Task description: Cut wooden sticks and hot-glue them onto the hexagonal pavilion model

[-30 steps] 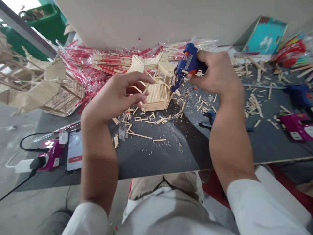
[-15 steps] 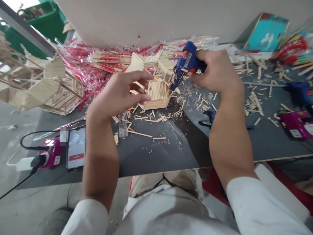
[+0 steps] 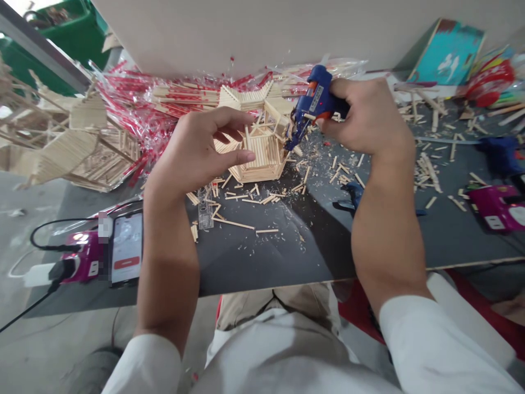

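A small six-sided frame of thin wooden sticks (image 3: pixel 262 169) sits on the dark table, with slatted wooden panels behind it. At its left side, my left hand (image 3: pixel 205 145) holds a short thin stick (image 3: pixel 247 139) between thumb and fingertip. My right hand (image 3: pixel 361 115) is closed around a blue glue gun (image 3: pixel 315 98), above and to the right of the frame. The gun points down, its nozzle close to the frame's right edge; whether it touches is unclear.
Stick offcuts (image 3: pixel 268 200) litter the table (image 3: pixel 262 262). Plastic-wrapped sticks (image 3: pixel 135 98) lie behind. At left are a larger wooden model (image 3: pixel 77 148) and a phone (image 3: pixel 127 246); at right, another blue glue gun (image 3: pixel 500 156) and a magenta power block (image 3: pixel 496 208).
My left hand has shifted slightly up and left, and the stick at its fingertips stands more upright. My right hand has risen a little while the glue gun's nozzle stays beside the frame.
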Demonstrator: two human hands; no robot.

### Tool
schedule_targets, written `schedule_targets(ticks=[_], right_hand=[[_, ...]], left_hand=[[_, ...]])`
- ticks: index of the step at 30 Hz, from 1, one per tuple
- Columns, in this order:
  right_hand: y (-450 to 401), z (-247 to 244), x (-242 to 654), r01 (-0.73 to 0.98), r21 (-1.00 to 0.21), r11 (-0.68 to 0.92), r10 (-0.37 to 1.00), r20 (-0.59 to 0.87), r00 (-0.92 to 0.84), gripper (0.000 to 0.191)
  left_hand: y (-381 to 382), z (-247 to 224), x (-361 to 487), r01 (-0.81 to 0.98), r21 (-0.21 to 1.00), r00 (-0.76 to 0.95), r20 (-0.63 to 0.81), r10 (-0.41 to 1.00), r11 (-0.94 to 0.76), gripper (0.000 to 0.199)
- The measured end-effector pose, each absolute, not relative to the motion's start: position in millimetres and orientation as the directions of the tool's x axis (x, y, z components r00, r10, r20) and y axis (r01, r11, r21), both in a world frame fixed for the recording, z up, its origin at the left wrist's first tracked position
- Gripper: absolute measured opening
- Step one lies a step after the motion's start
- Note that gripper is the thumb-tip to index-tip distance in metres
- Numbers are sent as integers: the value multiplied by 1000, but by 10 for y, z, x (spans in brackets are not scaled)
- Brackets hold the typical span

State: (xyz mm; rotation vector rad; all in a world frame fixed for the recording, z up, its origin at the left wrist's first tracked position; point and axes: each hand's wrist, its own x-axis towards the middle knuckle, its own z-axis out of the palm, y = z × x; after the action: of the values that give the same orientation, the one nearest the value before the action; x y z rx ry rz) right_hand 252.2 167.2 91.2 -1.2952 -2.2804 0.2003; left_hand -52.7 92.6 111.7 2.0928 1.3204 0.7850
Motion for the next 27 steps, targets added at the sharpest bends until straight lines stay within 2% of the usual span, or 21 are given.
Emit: schedule_targets(ticks=[5, 14, 21, 27], right_hand=[[1683, 912, 2516, 744, -400, 535, 840, 341, -421, 13], [1671, 920, 2527, 755, -396, 523, 847, 338, -410, 16], [1692, 909, 2521, 790, -361, 496, 859, 338, -385, 13], [1686, 923, 2520, 833, -309, 459, 870, 347, -351, 14]], left_hand=[[916, 1114, -538, 629, 693, 336, 168, 927, -353, 48], [935, 1100, -537, 634, 682, 356, 162, 920, -366, 51], [953, 1084, -534, 634, 688, 349, 154, 924, -354, 49], [927, 1103, -526, 655, 677, 348, 123, 929, -335, 55]])
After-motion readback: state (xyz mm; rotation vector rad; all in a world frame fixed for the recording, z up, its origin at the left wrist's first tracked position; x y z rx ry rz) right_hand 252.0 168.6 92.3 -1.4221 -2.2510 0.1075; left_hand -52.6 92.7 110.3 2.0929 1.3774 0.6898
